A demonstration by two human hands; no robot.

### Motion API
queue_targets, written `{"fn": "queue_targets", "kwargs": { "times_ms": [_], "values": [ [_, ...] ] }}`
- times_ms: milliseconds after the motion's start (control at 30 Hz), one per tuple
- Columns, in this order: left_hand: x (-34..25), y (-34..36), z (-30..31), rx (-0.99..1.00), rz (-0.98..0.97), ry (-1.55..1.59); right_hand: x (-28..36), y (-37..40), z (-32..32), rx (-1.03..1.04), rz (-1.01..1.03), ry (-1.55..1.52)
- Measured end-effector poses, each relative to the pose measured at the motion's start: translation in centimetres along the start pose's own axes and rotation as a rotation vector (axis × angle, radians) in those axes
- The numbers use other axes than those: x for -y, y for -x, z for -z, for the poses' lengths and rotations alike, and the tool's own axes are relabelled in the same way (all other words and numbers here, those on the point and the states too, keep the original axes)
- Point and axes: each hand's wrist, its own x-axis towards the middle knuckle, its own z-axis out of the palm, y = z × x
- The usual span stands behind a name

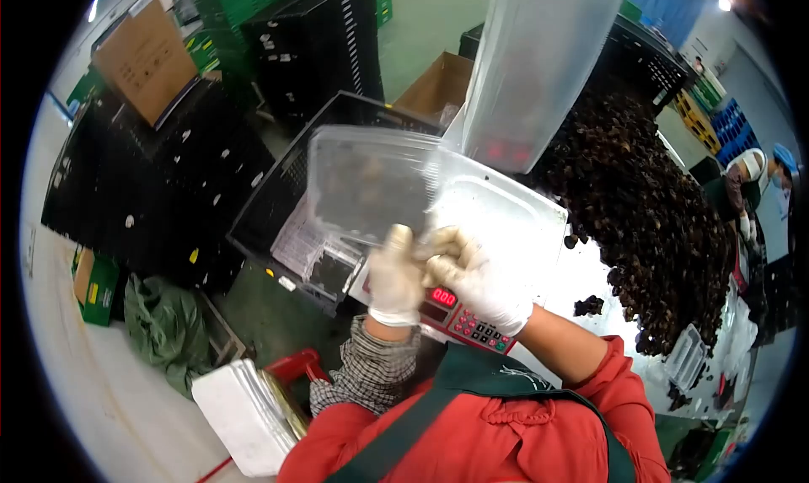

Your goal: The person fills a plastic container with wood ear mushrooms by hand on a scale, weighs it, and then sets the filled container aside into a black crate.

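A clear plastic tray, blurred by motion, is tilted up in front of me over the left side of the scale. My left hand, in a whitish glove, grips its lower edge. My right hand, gloved too, has its fingers curled at the tray's lower right corner; the exact grip is partly hidden. Beneath my hands is a scale with a white platform and a red display reading 0.00. A tall stack of clear plastic trays stands at the platform's far edge.
A large pile of dark pieces like black fungus covers the table to the right, with another clear tray near it. At left are a black crate holding papers, stacked black crates and a cardboard box. A co-worker stands far right.
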Motion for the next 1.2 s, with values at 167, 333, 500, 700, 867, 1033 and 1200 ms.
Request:
{"fn": "queue_targets", "kwargs": {
  "times_ms": [167,333,500,700,867,1033,1200],
  "values": [
    [-7.1,-7.7,12.0,-0.635,-0.117,-0.292,-1.2,3.5,8.4,-0.300,-0.086,0.109],
    [-9.2,-12.2,24.4,-0.895,0.316,-0.488,-8.4,15.7,18.9,-1.030,-0.248,0.107],
    [-9.2,-21.9,22.3,-0.658,0.189,-0.511,-15.5,28.9,23.7,-1.307,-0.485,0.098],
    [-7.7,-30.5,15.8,-0.393,-0.038,-0.397,-16.1,32.1,22.9,-1.412,-0.489,0.090],
    [-9.1,-30.7,-1.0,-0.064,-0.368,-0.747,-18.0,34.3,21.8,-1.400,-0.520,0.125],
    [-5.9,-26.3,-17.5,0.523,-0.637,-1.044,-21.6,36.1,20.4,-1.341,-0.526,0.266],
    [0.7,-21.1,-24.6,0.858,-0.782,-1.183,-21.8,37.3,19.2,-1.429,-0.575,0.842]
  ]
}}
